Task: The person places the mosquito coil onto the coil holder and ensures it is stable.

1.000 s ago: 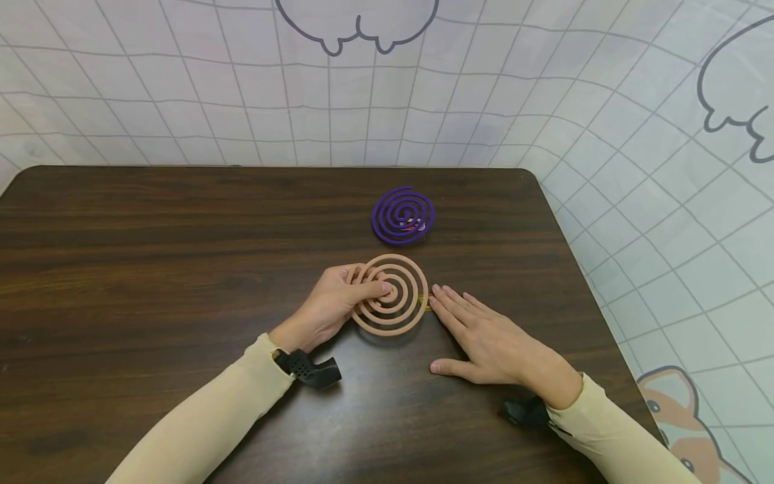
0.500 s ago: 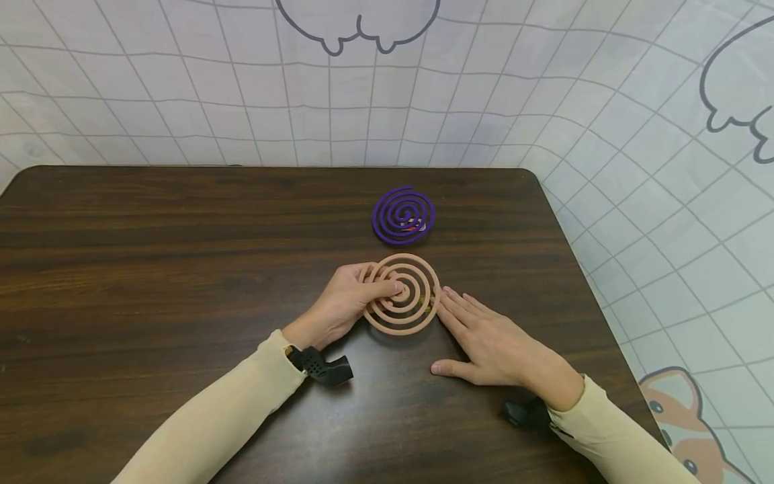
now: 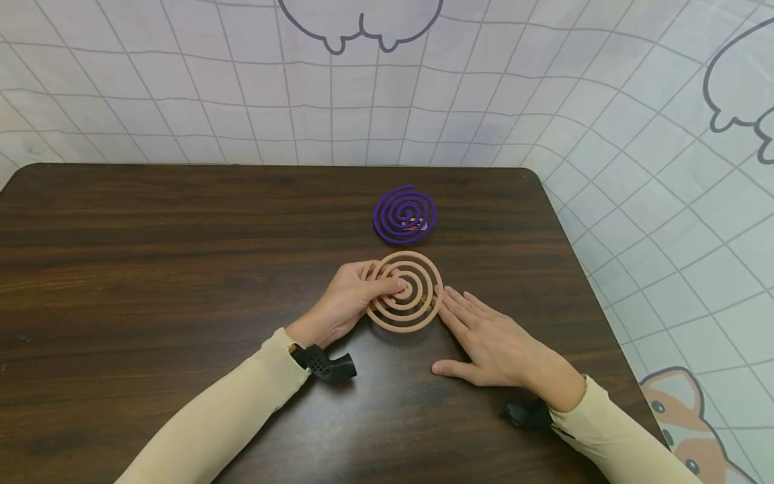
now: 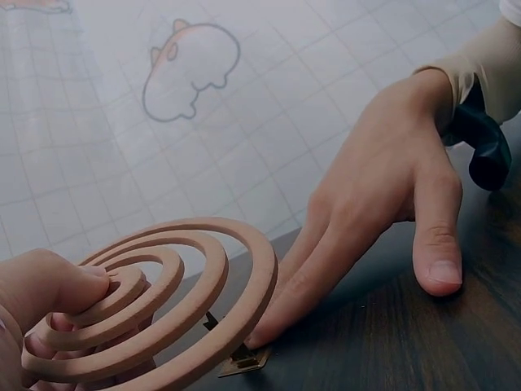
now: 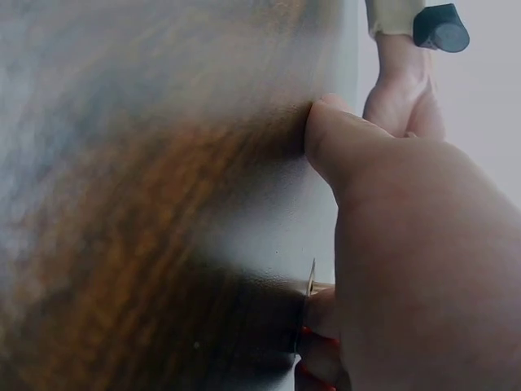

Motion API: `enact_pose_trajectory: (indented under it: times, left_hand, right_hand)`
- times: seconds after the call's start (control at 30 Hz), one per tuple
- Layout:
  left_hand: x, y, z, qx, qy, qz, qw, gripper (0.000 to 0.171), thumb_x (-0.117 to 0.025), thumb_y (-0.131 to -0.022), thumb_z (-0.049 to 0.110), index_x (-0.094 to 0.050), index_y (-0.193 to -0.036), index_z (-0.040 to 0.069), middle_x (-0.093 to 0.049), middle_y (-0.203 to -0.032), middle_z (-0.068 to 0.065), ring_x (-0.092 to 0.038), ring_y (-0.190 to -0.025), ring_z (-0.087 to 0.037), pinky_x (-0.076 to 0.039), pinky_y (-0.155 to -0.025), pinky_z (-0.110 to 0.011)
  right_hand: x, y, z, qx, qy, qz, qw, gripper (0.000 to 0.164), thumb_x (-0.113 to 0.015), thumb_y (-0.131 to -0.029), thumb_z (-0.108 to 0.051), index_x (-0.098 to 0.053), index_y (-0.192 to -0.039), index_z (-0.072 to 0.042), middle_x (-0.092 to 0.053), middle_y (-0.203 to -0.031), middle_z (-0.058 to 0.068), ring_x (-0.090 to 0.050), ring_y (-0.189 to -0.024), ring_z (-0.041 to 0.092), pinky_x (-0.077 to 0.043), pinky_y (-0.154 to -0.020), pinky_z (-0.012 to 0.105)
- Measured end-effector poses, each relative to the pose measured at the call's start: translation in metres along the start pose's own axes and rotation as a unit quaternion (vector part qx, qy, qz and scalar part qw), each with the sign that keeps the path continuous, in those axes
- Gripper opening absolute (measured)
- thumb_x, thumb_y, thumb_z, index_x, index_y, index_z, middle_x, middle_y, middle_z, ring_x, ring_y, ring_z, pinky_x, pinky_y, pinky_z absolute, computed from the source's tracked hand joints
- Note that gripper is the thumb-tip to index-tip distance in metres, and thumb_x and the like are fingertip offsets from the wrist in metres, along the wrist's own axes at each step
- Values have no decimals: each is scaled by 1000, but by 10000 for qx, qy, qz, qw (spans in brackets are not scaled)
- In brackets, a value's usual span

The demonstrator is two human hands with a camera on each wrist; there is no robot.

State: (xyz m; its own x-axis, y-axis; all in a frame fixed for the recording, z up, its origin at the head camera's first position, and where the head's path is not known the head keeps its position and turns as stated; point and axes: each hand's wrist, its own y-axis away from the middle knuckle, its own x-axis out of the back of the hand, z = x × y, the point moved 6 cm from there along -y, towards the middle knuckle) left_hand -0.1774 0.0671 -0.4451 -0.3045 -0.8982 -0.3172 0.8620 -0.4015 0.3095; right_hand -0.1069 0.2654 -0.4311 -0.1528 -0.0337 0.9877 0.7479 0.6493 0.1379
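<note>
My left hand (image 3: 343, 297) pinches a tan mosquito coil (image 3: 404, 329), thumb on top near its centre and the other fingers beneath. The coil is held level, close over the table. Its outer ring reaches the fingertips of my right hand (image 3: 492, 346), which lies with straight fingers and the thumb spread apart. In the left wrist view, the right fingertips press on a small gold metal coil stand (image 4: 244, 362) with an upright prong, right beside the outer ring of the coil (image 4: 264, 277). Through the rings, part of the stand (image 3: 426, 302) shows in the head view.
Farther back on the dark wooden table (image 3: 181, 222) sits a purple mosquito coil (image 3: 408, 214), with a small pale and red piece (image 3: 416, 224) showing through its rings. A white gridded cloth (image 3: 242, 87) with cartoon drawings hangs behind the table and along its right side.
My left hand has moved the tan coil to the right, so it now overlaps the gold stand and meets the right fingertips. The right hand and the purple coil have stayed in place.
</note>
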Motion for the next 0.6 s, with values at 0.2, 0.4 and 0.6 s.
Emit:
enact_pose_trajectory:
  times: [0.2,0.4,0.6]
  left_hand:
    - [-1,-3,1,-49,-115,-31,9999,20,-76,-93,8,-68,-109,-1,-73,-85,1,-68,-70,-7,-59,-65,-20]
    - [-4,-7,0,-66,-182,22,9998,20,-76,-92,8,-68,-108,-1,-72,-83,1,-68,-70,-6,-58,-63,-19]
    - [-7,-10,-3,-18,-200,71,9998,16,-77,-91,8,-69,-103,2,-72,-81,2,-68,-70,-5,-58,-62,-18]
  right_hand:
    - [0,0,0,12,12,2,10000,104,-47,-96,-77,-18,-164,-4,-21,-172,16,-23,-162,28,-26,-132,47]
    - [-1,0,0,15,35,-19,10000,104,-46,-96,-77,-19,-164,-4,-19,-173,16,-22,-162,28,-26,-132,47]
    - [-1,1,0,36,57,4,10000,104,-46,-96,-77,-21,-163,-2,-19,-173,17,-22,-162,29,-27,-131,47]
